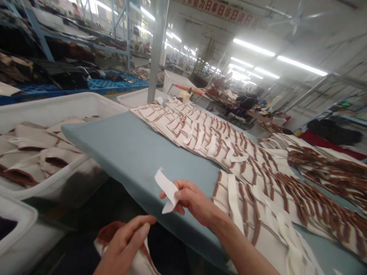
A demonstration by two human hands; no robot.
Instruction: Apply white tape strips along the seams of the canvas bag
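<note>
My right hand [192, 200] pinches a small white strip [168, 190] between thumb and fingers, above the near edge of the blue-grey table [129, 152]. My left hand [123, 244] is lower, at the bottom of the view, closed on a cream piece with a brown lining [110, 233]. Rows of overlapping cream pieces with brown trim [218, 141] cover the table to the right of my hands, some with white strips lying on them.
A white bin [86, 105] at the left holds more cream and brown pieces. Another white bin [17, 225] sits at the lower left. Blue racks with dark material [57, 65] stand behind, a grey post [157, 46] rises by the table, and distant workbenches [243, 103] line the hall.
</note>
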